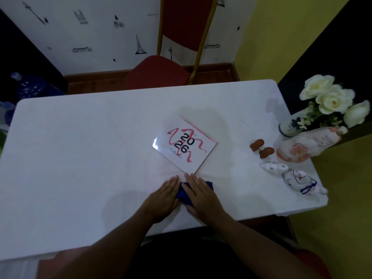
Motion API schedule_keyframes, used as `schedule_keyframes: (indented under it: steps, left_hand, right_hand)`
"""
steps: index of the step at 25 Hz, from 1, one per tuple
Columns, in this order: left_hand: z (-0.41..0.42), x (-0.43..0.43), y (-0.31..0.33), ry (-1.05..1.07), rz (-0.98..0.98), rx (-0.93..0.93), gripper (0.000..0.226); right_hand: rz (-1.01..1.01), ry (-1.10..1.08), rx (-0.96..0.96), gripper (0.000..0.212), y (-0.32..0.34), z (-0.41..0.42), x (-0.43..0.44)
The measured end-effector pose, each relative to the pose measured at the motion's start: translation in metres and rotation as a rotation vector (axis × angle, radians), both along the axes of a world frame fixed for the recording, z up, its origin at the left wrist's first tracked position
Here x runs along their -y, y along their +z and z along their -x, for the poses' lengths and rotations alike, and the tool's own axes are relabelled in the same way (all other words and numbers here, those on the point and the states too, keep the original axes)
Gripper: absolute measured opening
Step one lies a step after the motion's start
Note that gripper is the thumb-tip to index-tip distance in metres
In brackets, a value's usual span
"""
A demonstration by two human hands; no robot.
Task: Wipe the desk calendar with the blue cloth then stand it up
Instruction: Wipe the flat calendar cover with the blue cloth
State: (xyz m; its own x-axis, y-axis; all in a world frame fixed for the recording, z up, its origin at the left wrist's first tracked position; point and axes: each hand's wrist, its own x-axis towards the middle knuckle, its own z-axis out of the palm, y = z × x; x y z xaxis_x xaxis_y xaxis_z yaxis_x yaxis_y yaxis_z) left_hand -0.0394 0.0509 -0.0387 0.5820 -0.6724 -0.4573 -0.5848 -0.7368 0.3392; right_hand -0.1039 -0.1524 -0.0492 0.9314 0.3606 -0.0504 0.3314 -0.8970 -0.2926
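The desk calendar [186,146] lies flat on the white table [80,158], turned at an angle, its cover showing "2026" and pink swirls. Just below its near corner sits the blue cloth [182,193], bunched under both hands. My right hand [201,195] lies flat on top of the cloth with fingers stretched toward the calendar. My left hand [163,195] rests flat beside it, its inner edge touching the cloth's left side. Most of the cloth is hidden beneath the hands.
On the right side of the table stand a vase of white flowers [291,125], a ceramic jug [306,146], two small brown figures [261,149] and white ceramic animals [298,178]. A red chair [161,71] is behind the far edge.
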Motion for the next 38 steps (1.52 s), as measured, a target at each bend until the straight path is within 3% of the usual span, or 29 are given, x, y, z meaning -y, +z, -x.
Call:
schedule_keyframes:
  steps: [4,8,14,19,22,27,35,38]
  left_hand:
    - [-0.001,-0.007,0.007,0.041,-0.001,-0.063,0.077]
    - [-0.009,-0.02,0.017,0.107,0.046,-0.053,0.098]
    - [-0.053,-0.016,0.027,0.211,0.15,0.047,0.088]
    - [-0.09,-0.012,0.02,0.266,0.103,0.122,0.071]
    - [-0.108,-0.008,0.012,0.306,0.023,0.143,0.071]
    - [-0.126,-0.008,-0.006,0.328,0.004,0.144,0.074]
    - [-0.124,-0.017,-0.04,0.359,0.1,0.181,0.074]
    - [-0.123,-0.016,-0.048,0.366,0.112,0.219,0.073]
  right_hand:
    - [-0.017,-0.008,0.067,0.056,0.003,-0.006,-0.009]
    - [-0.122,-0.009,0.011,0.052,0.009,-0.007,0.0]
    - [-0.411,-0.189,-0.304,0.032,0.04,-0.039,0.02]
    - [-0.577,-0.386,-0.108,0.049,0.07,-0.102,0.039]
    - [-0.555,-0.514,-0.054,0.049,0.072,-0.156,0.038]
    - [-0.493,-0.618,-0.138,0.054,0.043,-0.216,0.016]
    - [-0.05,-0.312,-0.09,0.06,-0.011,-0.227,-0.017]
    - [-0.085,-0.286,-0.107,0.063,-0.014,-0.228,-0.023]
